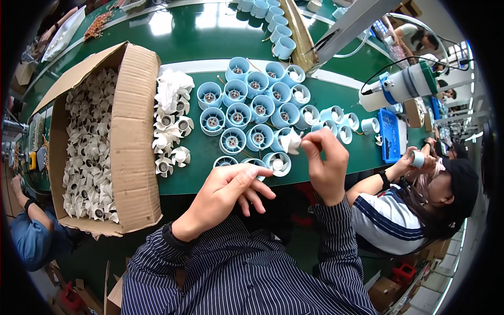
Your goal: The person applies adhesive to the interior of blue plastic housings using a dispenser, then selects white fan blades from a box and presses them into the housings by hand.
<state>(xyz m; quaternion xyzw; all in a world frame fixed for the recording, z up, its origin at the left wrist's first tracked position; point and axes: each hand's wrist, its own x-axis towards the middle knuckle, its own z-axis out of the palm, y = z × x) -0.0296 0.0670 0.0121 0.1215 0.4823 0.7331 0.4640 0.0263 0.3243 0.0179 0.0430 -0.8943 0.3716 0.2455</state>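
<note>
My right hand pinches a white fan impeller by thumb and fingertips, above the near rows of light-blue round fan housings. Palm inward, my left hand hovers at the table's near edge with its fingers apart and nothing in them. It partly covers the nearest housings. Many housings stand upright with their motor hubs bare, while those toward the right have white impellers inside, such as the near housing just below the held impeller.
A large open cardboard box full of white impellers stands at left. Loose impellers lie beside it. At right are a blue tray, a white cylindrical device on an arm, and a co-worker holding a housing.
</note>
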